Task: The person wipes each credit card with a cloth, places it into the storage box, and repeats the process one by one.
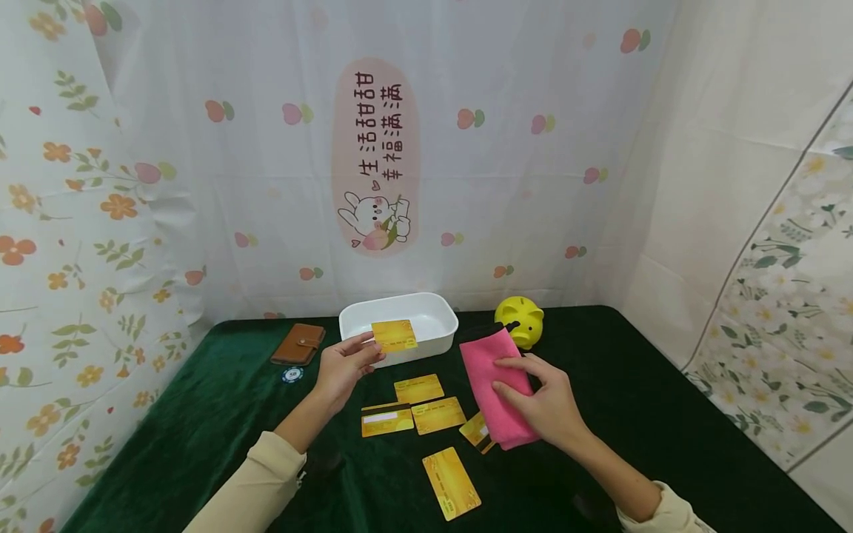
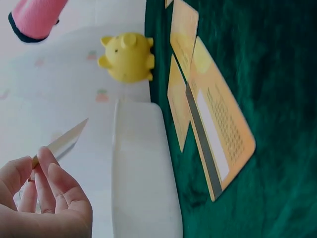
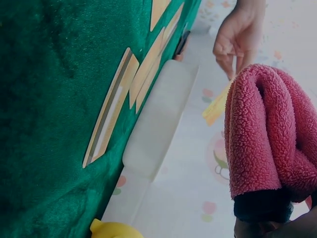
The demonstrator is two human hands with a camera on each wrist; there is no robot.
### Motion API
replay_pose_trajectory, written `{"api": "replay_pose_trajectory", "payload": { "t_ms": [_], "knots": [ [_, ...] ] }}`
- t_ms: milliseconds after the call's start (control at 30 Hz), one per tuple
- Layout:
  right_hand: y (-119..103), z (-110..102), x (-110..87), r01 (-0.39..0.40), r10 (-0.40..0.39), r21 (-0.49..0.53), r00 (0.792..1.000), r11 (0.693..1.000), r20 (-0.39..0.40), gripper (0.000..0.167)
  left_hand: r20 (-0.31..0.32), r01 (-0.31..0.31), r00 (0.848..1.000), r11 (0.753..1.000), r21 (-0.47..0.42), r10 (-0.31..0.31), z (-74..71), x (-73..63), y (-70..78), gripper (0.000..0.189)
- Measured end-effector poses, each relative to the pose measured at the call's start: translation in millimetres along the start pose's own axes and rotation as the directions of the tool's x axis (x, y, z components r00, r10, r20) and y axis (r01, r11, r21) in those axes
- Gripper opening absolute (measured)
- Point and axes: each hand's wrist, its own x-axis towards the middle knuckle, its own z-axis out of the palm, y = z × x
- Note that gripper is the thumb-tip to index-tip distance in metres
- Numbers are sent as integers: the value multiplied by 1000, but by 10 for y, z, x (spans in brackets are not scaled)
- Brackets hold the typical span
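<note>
My left hand (image 1: 341, 371) pinches a yellow bank card (image 1: 395, 337) between thumb and fingers, raised in front of the white tray (image 1: 436, 343). The left wrist view shows that card (image 2: 69, 138) nearly edge-on. In my right hand (image 1: 552, 401) is a folded pink cloth (image 1: 486, 374), gripped with thumb and fingers on its side. Its fleecy pile and a black band show in the right wrist view. Below lie several more yellow cards: a group with one striped side up (image 1: 388, 422), one partly hidden by the cloth (image 1: 476, 429), and one nearest me (image 1: 452, 483).
A brown wallet (image 1: 298, 344) lies at the back left, with a poker chip (image 1: 292, 375) just in front. Behind the cloth stands a yellow piggy bank (image 1: 520, 323). Dark green fabric (image 1: 200, 429) covers the table, and patterned curtains (image 1: 533, 185) hang around it.
</note>
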Motion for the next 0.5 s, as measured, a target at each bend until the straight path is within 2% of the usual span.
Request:
{"api": "replay_pose_trajectory", "payload": {
  "t_ms": [300,500],
  "knots": [
    [30,11,-7,-15,15,-9,1000,1000,10,33,-36,46,998,999,11,-45,-109,226,-22,36],
    [39,10,-2,-13,13,-18,1000,1000,11,32,-66,71,995,997,-3,-71,-157,318,-50,35]
  ]
}}
